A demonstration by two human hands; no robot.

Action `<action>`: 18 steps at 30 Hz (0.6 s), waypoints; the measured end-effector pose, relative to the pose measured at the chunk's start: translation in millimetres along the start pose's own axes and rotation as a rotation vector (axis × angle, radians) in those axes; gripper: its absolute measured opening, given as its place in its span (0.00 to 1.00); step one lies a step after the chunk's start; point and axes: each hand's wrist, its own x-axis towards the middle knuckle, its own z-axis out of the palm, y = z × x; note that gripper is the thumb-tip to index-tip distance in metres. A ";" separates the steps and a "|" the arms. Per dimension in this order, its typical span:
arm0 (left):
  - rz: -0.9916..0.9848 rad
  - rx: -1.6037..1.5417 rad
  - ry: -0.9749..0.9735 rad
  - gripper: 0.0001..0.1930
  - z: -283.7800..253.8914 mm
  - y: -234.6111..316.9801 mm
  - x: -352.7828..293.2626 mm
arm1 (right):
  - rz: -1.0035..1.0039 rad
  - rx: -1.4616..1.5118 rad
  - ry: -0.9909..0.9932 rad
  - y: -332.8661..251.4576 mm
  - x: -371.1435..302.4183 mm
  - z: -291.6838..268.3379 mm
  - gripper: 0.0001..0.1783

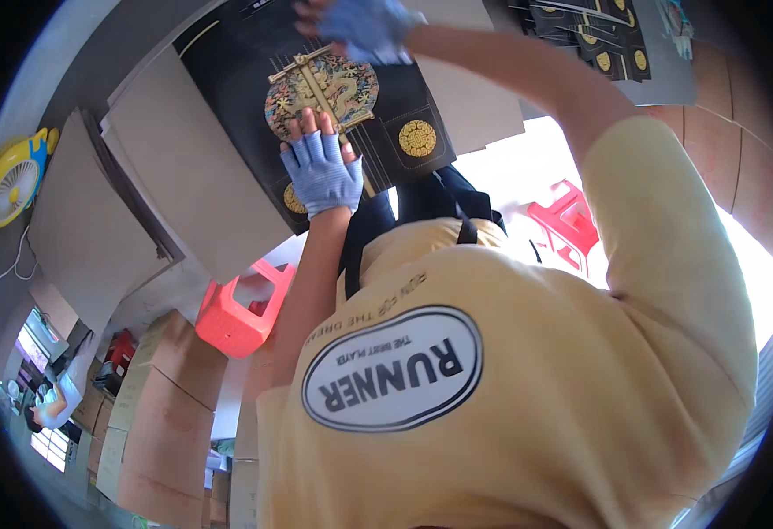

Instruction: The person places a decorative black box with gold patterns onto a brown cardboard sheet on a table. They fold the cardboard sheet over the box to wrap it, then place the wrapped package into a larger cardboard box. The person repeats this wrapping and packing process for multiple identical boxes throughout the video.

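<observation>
Palm down, spread left hand (323,181) flat on the black printed sheet (395,97), grasping nothing; held right hand (364,31), blurred, over its far part, could not tell its grip. Saw sheet lying between grey boards (184,154). Judged it light, stiffish, smooth, easily scuffed: best lifted by opposite edges, clear of gold medallions (417,138).

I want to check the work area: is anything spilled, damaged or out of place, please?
No spill or damage stands out around the black printed sheet under the left hand. Only the dark gold-patterned pieces at upper right overlap unevenly, which looks slightly untidy.
</observation>
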 end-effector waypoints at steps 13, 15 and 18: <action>-0.076 -0.101 0.037 0.33 10.9 3.9 0.9 | 0.378 -0.693 -0.636 -83.7 -20.0 -45.1 0.39; -0.085 -0.093 0.005 0.32 6.1 2.8 -1.9 | 0.443 -0.867 -0.501 -9.1 38.1 -41.5 0.37; -0.082 -0.093 -0.071 0.32 -3.5 3.1 -0.8 | 0.416 -0.875 -0.243 106.8 92.8 -41.4 0.34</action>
